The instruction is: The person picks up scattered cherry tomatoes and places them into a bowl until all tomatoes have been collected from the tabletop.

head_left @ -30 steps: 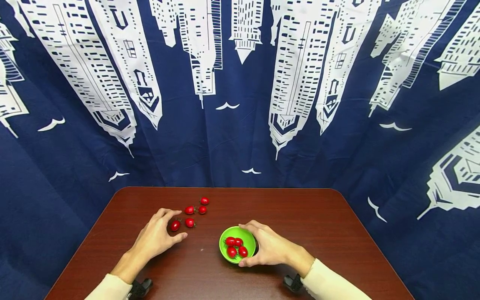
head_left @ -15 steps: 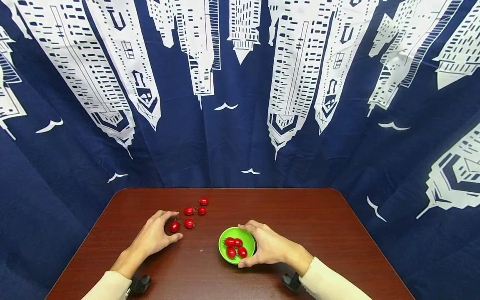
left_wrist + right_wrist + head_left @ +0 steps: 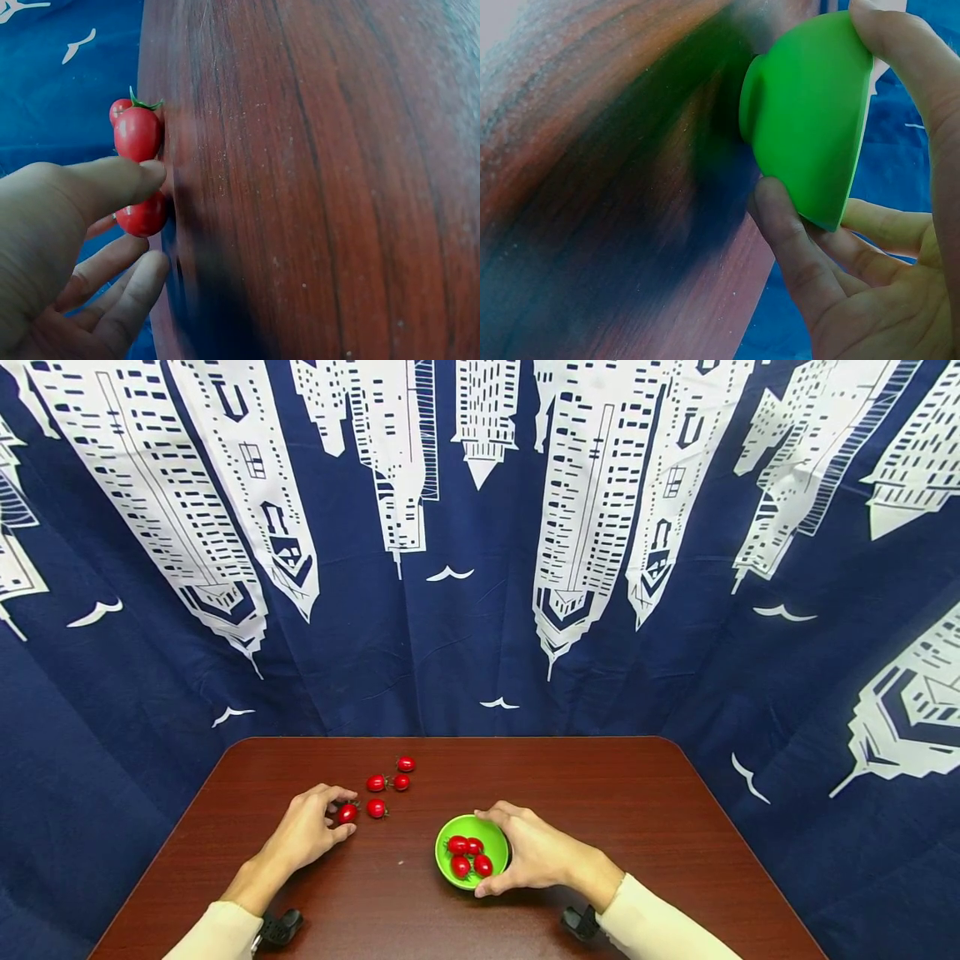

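Observation:
My left hand [image 3: 303,831] is around a red cherry tomato [image 3: 347,813] on the brown table, thumb and fingers spread on either side of it. In the left wrist view, the thumb crosses in front of this tomato [image 3: 142,219], and a gap shows between it and the fingers below. Another cherry tomato [image 3: 377,808] lies just right of it, and several more [image 3: 377,783] sit farther back. My right hand [image 3: 543,852] grips a small green bowl [image 3: 491,831] at its right side, thumb at the near rim. Several cherry tomatoes [image 3: 460,866] lie inside the bowl.
The dark wood table [image 3: 600,793] has rounded far corners. Behind it hangs a navy curtain [image 3: 360,677] with white buildings and birds. Black wrist devices [image 3: 281,927] show under both forearms, near the cream sleeves [image 3: 217,935].
My left hand has moved slightly left and its thumb and fingers have closed in around the nearest tomato. The right hand keeps its grip on the bowl; the whole scene shifts slightly left.

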